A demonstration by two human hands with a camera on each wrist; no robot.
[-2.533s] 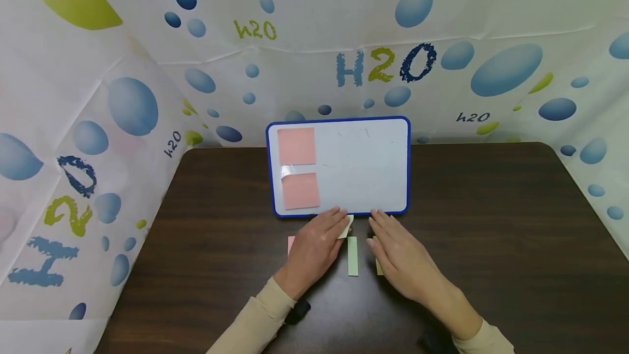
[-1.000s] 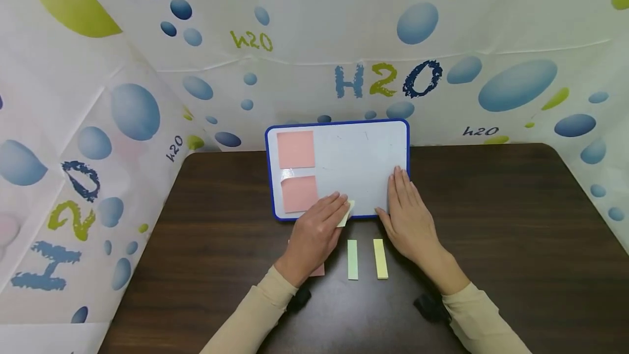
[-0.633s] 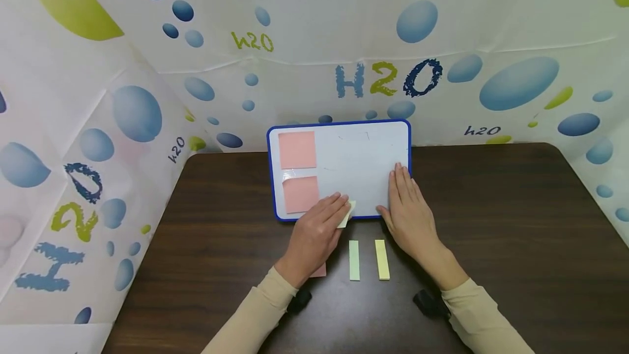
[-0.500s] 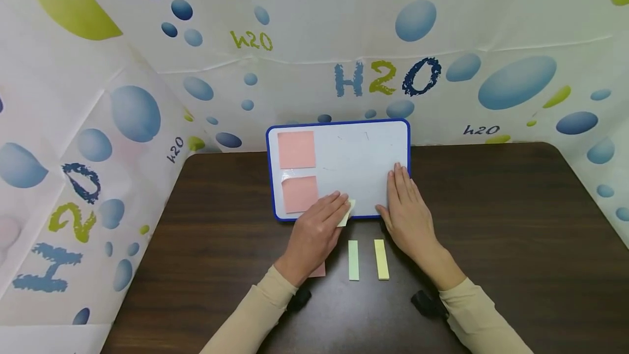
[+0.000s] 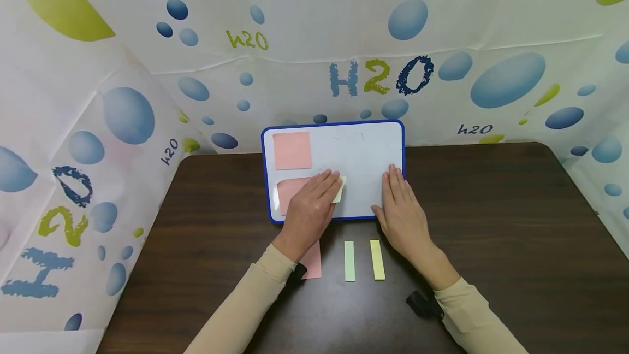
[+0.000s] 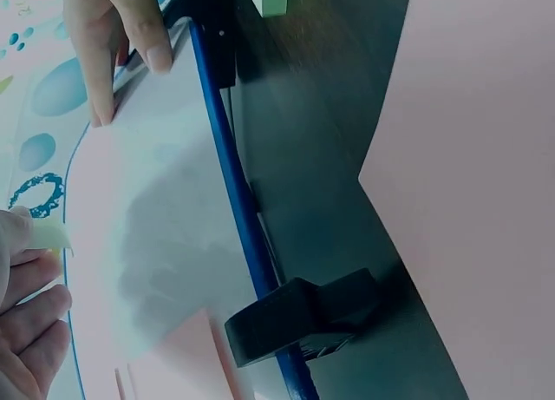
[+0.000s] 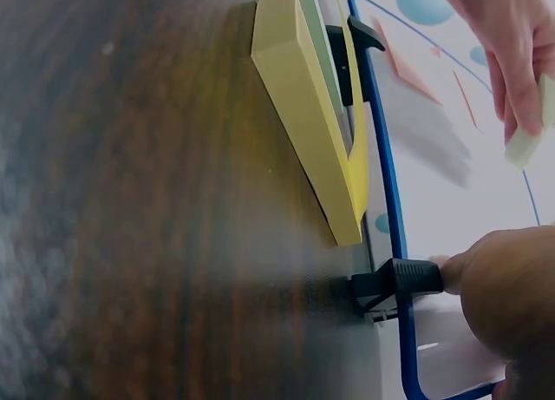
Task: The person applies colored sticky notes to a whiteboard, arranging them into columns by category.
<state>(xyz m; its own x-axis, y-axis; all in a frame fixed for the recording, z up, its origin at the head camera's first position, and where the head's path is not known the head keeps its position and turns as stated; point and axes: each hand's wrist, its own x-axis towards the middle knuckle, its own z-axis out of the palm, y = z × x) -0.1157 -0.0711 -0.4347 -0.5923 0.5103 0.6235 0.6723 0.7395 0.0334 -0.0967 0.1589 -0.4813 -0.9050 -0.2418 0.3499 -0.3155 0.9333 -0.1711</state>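
My left hand (image 5: 309,209) pinches a pale green sticky note (image 5: 339,190) by its edge, in front of the whiteboard (image 5: 358,168). The note (image 6: 50,233) shows between thumb and fingers in the left wrist view and appears apart from the board. My right hand (image 5: 404,212) rests on the board's right side, fingers straight, its thumb at the lower edge beside a black clip (image 7: 395,283). On the board's left side are an upper pink sticky note (image 5: 292,151) and a lower pink sticky note (image 5: 287,195), partly hidden by my left hand.
Before the board, on the dark wooden table (image 5: 491,234), stand a green pad (image 5: 349,261), a yellow pad (image 5: 377,260) and a pink pad (image 5: 312,261) partly behind my left arm. Another black clip (image 6: 295,318) grips the blue frame. A patterned sheet (image 5: 295,10) hangs behind.
My left hand has carried the pale green note from the board's lower edge upward over its surface. The right hand has shifted from near the yellow pad onto the board's right side.
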